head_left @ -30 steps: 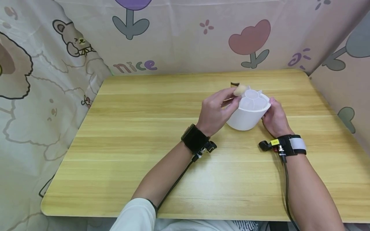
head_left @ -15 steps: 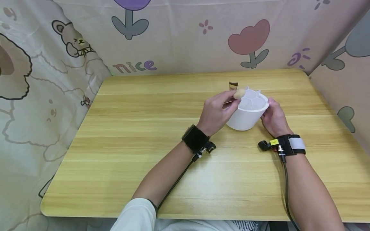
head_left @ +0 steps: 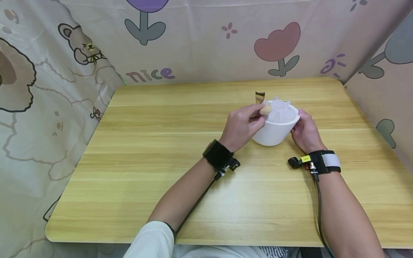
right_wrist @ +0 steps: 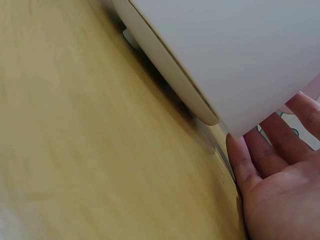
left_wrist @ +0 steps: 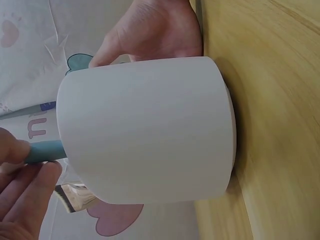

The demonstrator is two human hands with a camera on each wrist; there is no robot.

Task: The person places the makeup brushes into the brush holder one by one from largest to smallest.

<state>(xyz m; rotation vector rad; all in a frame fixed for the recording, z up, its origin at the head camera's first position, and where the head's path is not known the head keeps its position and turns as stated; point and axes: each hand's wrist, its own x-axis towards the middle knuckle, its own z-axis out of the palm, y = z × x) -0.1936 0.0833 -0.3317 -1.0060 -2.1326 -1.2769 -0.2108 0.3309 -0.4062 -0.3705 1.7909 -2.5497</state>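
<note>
A white round pen holder [head_left: 274, 134] with several divided compartments stands on the table, right of the middle. My left hand [head_left: 243, 123] pinches a stick at the holder's left rim. Its rounded beige end [head_left: 265, 109] shows above my fingertips in the head view. From the left wrist, the stick's teal shaft [left_wrist: 47, 150] runs past the rim, its lower part hidden by the holder's wall. Beside it a flat brush [head_left: 260, 97] with a dark tip and gold ferrule sticks up from the holder. My right hand [head_left: 308, 132] grips the holder's right side, thumb near the rim.
The wooden table [head_left: 145, 172] reaches back to a printed cloth [head_left: 200, 46] hanging as a backdrop. Cables [head_left: 319, 208] trail from both wrist cameras over the table's front edge.
My left hand has lowered the stick, so its beige end sits lower, at the rim. More of the flat brush shows behind it. The right hand keeps its hold on the pen holder.
</note>
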